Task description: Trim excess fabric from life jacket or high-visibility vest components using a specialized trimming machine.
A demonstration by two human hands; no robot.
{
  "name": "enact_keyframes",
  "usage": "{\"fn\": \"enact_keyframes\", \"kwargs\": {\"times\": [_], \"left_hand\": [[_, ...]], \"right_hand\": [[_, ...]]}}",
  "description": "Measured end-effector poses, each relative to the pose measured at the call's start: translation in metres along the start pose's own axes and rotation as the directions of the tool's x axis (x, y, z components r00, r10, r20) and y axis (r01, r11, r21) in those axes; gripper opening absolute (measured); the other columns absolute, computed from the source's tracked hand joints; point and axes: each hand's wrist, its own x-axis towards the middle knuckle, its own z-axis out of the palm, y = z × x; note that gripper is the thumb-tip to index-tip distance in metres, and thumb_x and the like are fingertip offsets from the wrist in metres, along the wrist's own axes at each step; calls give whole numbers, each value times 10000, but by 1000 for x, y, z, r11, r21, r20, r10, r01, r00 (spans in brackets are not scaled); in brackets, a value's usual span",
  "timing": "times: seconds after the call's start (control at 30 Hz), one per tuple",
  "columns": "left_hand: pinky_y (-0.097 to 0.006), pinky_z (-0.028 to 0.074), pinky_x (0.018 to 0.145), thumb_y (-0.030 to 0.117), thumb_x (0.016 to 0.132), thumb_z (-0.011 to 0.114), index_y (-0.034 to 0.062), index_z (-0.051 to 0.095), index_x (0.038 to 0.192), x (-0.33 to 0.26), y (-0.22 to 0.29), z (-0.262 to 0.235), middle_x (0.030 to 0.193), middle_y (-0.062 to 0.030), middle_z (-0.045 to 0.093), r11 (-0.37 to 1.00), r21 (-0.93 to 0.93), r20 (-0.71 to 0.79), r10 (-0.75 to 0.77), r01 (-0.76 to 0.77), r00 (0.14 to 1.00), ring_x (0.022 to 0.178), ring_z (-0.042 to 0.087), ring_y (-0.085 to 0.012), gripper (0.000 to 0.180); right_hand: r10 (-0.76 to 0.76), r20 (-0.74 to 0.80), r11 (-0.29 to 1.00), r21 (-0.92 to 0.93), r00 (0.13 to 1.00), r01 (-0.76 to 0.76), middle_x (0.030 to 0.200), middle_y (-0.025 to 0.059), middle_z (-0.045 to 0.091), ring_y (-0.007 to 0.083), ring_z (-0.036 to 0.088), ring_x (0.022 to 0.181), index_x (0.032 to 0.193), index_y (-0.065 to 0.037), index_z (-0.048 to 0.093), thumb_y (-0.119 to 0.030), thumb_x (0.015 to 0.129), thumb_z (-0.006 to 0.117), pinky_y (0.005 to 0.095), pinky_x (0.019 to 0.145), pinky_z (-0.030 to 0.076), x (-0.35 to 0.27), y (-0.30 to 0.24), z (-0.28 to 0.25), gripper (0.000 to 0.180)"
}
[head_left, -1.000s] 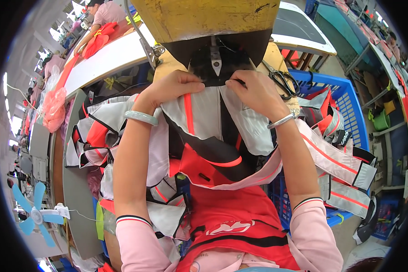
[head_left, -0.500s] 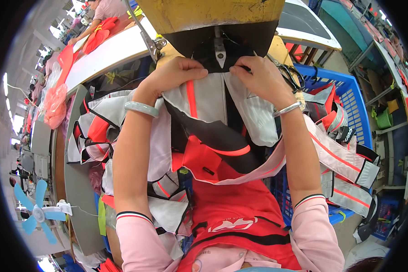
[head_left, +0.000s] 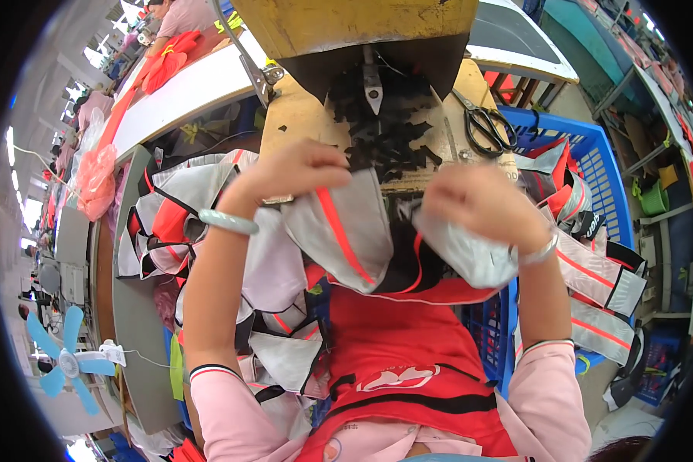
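1. Narrow pinch: silvery-grey, black and red fabric piece [head_left: 335, 231] is held at its top edge by the bare left hand [head_left: 296, 173].
2. Bare right hand [head_left: 485, 202] is motion-blurred over the piece's right side; whether cloth is gripped there cannot be told.
3. Change: piece has been drawn bodyward, away from the pointed metal machine part [head_left: 373, 88] under the scuffed yellow housing [head_left: 354, 27].
4. Jagged black fabric scraps [head_left: 385, 142] are now exposed on the pale wooden tabletop [head_left: 292, 115].
5. Meaning, as judged: edge is cleared of the machine part, so work at that point seems paused or ended.
6. Black-handled scissors [head_left: 489, 131] are seen lying right of the scraps.
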Motion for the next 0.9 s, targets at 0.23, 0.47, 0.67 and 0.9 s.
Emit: {"fn": "enact_keyframes", "kwargs": {"times": [0.23,0.47,0.67,0.9], "left_hand": [[-332,434,590,258,819,614,-13,598,848,8,30,71,664,-113,570,992,22,50,123,-125,991,617,518,-149,272],[-322,459,608,265,785,642,6,644,797,34,45,115,679,-96,633,984,-99,251,168,-148,953,627,564,-163,259],[-348,478,690,351,858,585,12,670,905,6,26,127,804,-136,666,988,4,190,148,-151,971,718,614,-251,352],[-406,496,697,384,761,668,62,680,896,-79,-32,115,825,-145,653,832,526,39,184,-177,982,760,628,-321,349]], "right_hand": [[199,-5,978,-57,980,-199,893,77,635,277,639,686,914,-91,652,-185,827,634,383,583,505,-56,-59,20,130],[68,6,939,-339,998,-62,900,94,633,255,636,689,1040,-45,605,-199,768,695,354,566,501,-37,-90,91,326],[140,191,987,-106,972,-121,847,125,637,298,640,718,940,-37,601,-292,733,727,403,623,503,-49,-75,100,352],[130,205,979,129,970,-158,842,105,594,304,637,716,938,-87,596,-343,727,744,390,622,488,-55,-52,102,363]]}}
